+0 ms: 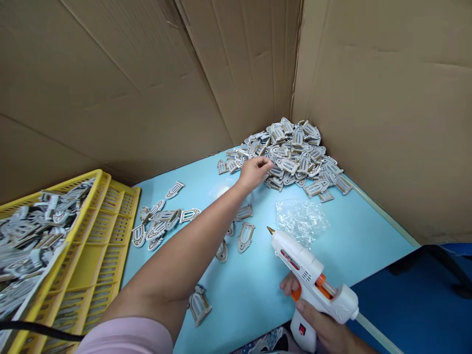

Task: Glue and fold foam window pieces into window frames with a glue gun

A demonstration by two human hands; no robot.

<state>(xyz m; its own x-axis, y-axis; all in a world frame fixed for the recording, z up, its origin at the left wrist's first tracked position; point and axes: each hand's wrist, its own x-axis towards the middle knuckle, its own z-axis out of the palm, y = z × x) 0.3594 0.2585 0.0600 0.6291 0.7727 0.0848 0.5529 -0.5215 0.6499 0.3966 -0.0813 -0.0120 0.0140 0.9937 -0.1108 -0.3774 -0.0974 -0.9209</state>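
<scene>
My right hand (320, 322) grips a white hot glue gun (302, 260) with an orange trigger, its brass nozzle pointing up and to the left. A glue stick (378, 334) runs out of its back end. My left hand (255, 172) stretches to the near left edge of a heap of small window-shaped pieces (295, 152), grey-white with gold-brown trim. Its fingers are curled and pinched together; what they hold, if anything, is hidden. Beneath my left forearm lie more loose pieces, among them an arched window piece (245, 237).
A yellow plastic crate (99, 236) full of similar pieces stands at the left, with a black cable (40, 327) in front. Crumpled clear plastic (300, 219) lies on the light-blue tabletop (243, 290). Cardboard walls (387, 123) enclose the back and right. Scattered pieces (158, 223) lie near the crate.
</scene>
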